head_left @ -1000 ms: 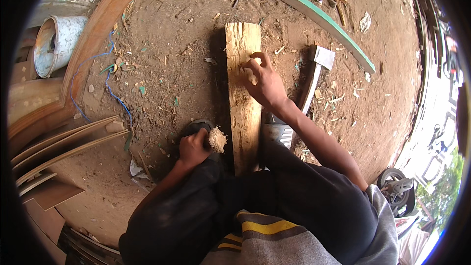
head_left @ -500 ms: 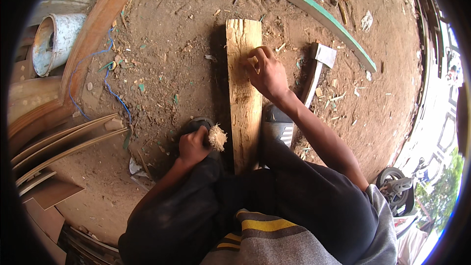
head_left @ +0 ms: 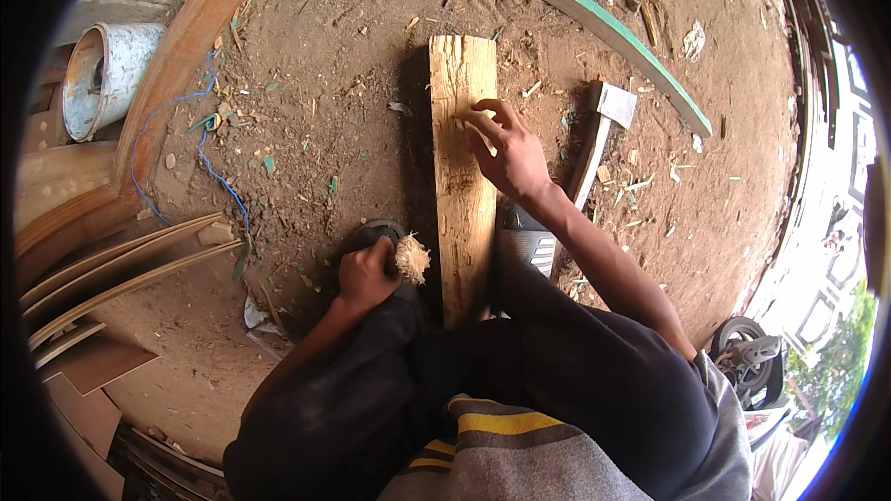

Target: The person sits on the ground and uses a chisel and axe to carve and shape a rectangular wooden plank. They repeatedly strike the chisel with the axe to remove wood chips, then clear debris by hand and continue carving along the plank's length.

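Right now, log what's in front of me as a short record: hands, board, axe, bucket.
Left hand: closed around a stick with a frayed end
Right hand: half-open over the board; contact unclear
Board: lengthwise between the shoes
Axe: on the ground, right of the board
Bucket: far left

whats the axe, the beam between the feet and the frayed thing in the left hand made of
Axe head: probably metal, pale, flat.
Handle: seemingly wood, brownish.
Beam: bare wood, yellowish, rough gouges and grain.
Frayed thing: likely wood, unfinished, pale splayed fibres; only its end shows clearly.
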